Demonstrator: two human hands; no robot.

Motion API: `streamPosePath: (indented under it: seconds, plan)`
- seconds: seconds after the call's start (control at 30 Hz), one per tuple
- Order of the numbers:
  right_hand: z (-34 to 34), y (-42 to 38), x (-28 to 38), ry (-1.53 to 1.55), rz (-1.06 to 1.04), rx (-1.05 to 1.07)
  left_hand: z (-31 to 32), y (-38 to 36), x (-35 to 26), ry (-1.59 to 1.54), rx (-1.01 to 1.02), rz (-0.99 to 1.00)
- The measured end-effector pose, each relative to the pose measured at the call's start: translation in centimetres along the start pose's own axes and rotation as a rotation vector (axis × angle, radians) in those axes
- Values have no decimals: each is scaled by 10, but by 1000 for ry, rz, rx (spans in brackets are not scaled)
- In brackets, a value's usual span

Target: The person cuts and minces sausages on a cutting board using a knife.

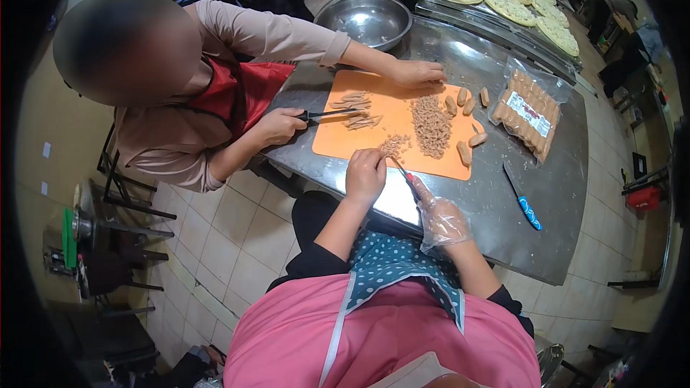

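Note:
My right hand (444, 219), in a clear plastic glove, is closed around a small knife (410, 177) with a red handle. Its blade points toward the near edge of the orange cutting board (338, 140). Beside the blade, my bare left hand (366, 176) has its fingertips pinched together; whatever they hold is hidden. Just beyond my fingertips lies a small heap of chopped sausage (394, 146). A larger pile of diced sausage (431, 128) covers the middle right of the board. Several sausage pieces (463, 153) lie around the board's right end.
On the left, a co-worker's hand (282, 126) holds a black-handled knife (327, 113) by sausage strips (363, 121); their other hand (417, 73) rests at the board's far edge. A sausage pack (530, 111), blue-handled knife (529, 212), metal bowl (366, 20) and topped flatbreads (509, 7) surround it.

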State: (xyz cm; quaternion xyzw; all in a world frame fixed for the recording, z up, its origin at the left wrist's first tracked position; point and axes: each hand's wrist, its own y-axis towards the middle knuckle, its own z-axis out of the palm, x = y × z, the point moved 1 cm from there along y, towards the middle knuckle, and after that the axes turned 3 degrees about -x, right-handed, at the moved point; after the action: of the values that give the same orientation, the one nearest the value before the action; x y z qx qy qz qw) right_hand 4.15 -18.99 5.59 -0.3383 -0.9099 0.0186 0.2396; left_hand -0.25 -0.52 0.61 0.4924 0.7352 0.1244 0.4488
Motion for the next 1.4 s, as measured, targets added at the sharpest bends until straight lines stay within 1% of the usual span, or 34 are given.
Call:
streamPosePath:
  seconds: [0.13, 0.2, 0.33, 0.6, 0.7, 0.83, 0.97, 1.13, 1.2, 1.3, 1.4]
  plan:
    - [1, 5, 9, 7, 22, -30, -1, 0, -2, 31, 14, 7]
    - [8, 11, 11, 1, -15, -120, -1, 0, -2, 31, 14, 2]
    - [15, 20, 13, -59, -16, -115, -1, 0, -1, 14, 16, -12]
    - [5, 42, 22, -11, -20, -17, 2, 0, 1, 8, 1, 9]
    - [-5, 31, 29, -36, 4, 31, 1, -1, 1, 15, 8, -15]
    - [-5, 5, 19, -96, -6, 73, 0, -1, 1, 4, 19, -62]
    - [-3, -4, 9, -77, 13, 31, 0, -4, 1, 11, 29, -44]
    - [3, 3, 9, -36, 29, 8, 0, -7, 0, 23, 23, -16]
    - [11, 10, 10, -37, 4, -97, 0, -7, 1, 21, 19, -18]
    - [18, 19, 11, -103, -35, -134, 0, -6, 1, 10, 10, -19]
    - [22, 24, 9, -114, -48, -120, 1, -6, 2, -3, 5, -26]
